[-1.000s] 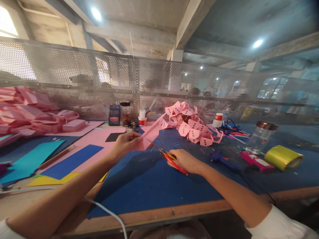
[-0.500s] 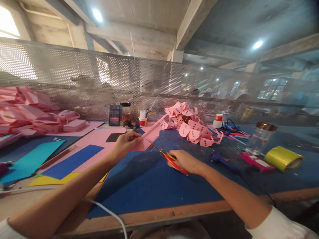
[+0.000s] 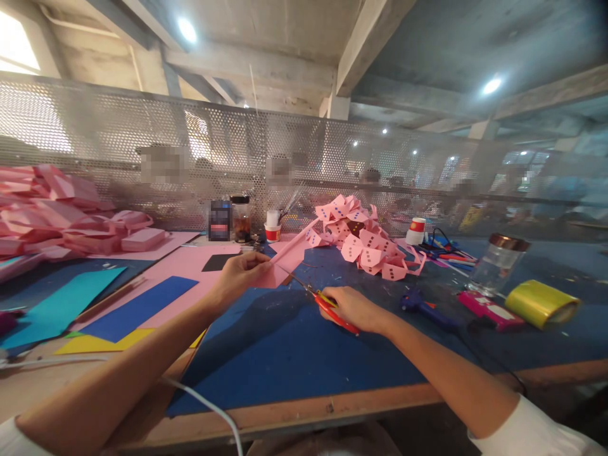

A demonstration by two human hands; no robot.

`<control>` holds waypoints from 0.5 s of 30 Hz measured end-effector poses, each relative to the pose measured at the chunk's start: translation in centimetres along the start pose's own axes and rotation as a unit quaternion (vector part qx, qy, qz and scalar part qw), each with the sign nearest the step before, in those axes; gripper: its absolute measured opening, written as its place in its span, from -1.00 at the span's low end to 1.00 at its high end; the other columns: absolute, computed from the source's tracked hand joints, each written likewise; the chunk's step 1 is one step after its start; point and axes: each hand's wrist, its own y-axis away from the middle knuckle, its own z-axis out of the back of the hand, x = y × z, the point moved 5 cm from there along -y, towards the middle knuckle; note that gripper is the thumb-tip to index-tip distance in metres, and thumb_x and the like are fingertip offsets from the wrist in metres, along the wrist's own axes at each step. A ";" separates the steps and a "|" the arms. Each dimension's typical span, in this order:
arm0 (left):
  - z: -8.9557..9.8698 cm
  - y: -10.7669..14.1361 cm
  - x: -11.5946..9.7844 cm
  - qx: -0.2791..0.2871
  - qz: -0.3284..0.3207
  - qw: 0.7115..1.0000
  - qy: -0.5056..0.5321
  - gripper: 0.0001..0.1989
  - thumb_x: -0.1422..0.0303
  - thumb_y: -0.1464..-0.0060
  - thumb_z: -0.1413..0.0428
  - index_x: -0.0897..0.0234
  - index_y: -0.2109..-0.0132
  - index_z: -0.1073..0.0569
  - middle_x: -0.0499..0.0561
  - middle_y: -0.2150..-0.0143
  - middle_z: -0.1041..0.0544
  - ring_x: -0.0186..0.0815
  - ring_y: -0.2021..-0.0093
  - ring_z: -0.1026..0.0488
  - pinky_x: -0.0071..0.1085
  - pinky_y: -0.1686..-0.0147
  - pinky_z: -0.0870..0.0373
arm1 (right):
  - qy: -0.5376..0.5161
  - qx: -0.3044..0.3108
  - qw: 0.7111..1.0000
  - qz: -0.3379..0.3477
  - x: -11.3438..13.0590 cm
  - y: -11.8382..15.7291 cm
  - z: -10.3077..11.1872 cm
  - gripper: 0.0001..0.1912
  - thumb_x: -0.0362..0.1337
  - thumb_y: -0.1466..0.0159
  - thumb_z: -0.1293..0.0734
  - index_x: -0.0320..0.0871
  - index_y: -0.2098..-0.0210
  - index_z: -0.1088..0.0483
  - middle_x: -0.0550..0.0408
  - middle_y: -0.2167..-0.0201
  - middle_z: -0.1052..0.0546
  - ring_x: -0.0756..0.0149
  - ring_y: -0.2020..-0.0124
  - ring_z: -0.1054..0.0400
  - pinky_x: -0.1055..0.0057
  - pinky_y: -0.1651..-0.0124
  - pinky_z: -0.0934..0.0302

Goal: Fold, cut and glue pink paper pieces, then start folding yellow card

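Observation:
My left hand (image 3: 244,271) pinches the edge of a pink paper sheet (image 3: 280,269), raised over the blue table mat (image 3: 285,361). Red-handled scissors (image 3: 335,312) are gripped in my right hand (image 3: 354,305), their blades pointing up and left to the pink paper. The blade tips lie at the paper; whether they have cut into it I cannot tell. Just behind stands a heap of folded pink paper pieces (image 3: 365,244) with blue and dark dots. Blue paper (image 3: 142,308) and a small black sheet (image 3: 219,262) lie beside my left arm.
A blue glue gun (image 3: 430,309), a pink box (image 3: 491,309), a yellow roll (image 3: 541,303) and a clear jar (image 3: 498,266) are at right. Pink folded paper (image 3: 71,212) is piled far left. A perforated metal screen (image 3: 294,158) stands behind; a white cable (image 3: 209,400) crosses the front edge.

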 end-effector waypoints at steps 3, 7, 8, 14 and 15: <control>0.0 -0.1 0.1 -0.002 0.001 1.000 -0.002 -0.68 0.11 -0.07 -0.20 0.27 0.19 -0.56 -0.05 0.34 -0.57 -0.33 0.37 -0.43 -0.48 0.42 -0.26 | 0.001 -0.001 1.000 0.003 0.0 0.0 0.0 -0.80 -0.15 -0.23 -0.32 -0.17 0.40 -0.39 0.13 0.49 -0.51 0.40 0.50 -0.29 0.50 0.46 0.05; 0.1 -0.1 0.1 -0.005 0.002 1.000 -0.004 -0.68 0.11 -0.07 -0.20 0.27 0.19 -0.55 -0.05 0.35 -0.57 -0.32 0.37 -0.43 -0.48 0.41 -0.27 | 0.004 -0.005 1.000 0.006 0.0 0.0 0.0 -0.79 -0.14 -0.23 -0.32 -0.17 0.40 -0.39 0.13 0.48 -0.51 0.39 0.50 -0.29 0.50 0.46 0.05; 0.1 -0.1 0.1 -0.005 0.002 1.000 -0.004 -0.68 0.10 -0.07 -0.20 0.27 0.19 -0.55 -0.05 0.35 -0.56 -0.32 0.37 -0.44 -0.47 0.41 -0.27 | 0.005 -0.005 1.000 0.006 -0.1 0.0 -0.1 -0.79 -0.14 -0.23 -0.33 -0.17 0.40 -0.39 0.13 0.48 -0.51 0.39 0.49 -0.29 0.50 0.46 0.05; 0.0 0.1 -0.1 -0.001 -0.001 1.000 -0.003 -0.65 0.08 -0.07 -0.20 0.27 0.18 -0.56 -0.03 0.33 -0.58 -0.31 0.35 -0.45 -0.46 0.40 -0.29 | 0.007 -0.004 1.000 0.007 -0.1 0.0 -0.1 -0.80 -0.15 -0.23 -0.33 -0.17 0.37 -0.40 0.11 0.46 -0.53 0.38 0.47 -0.32 0.50 0.44 0.03; 0.0 0.1 -0.1 -0.001 -0.001 1.000 -0.003 -0.66 0.08 -0.07 -0.19 0.27 0.18 -0.56 -0.03 0.32 -0.58 -0.31 0.35 -0.45 -0.46 0.40 -0.29 | 0.007 -0.004 1.000 0.007 0.0 0.0 -0.1 -0.80 -0.15 -0.23 -0.33 -0.17 0.37 -0.40 0.11 0.46 -0.53 0.38 0.48 -0.32 0.50 0.44 0.03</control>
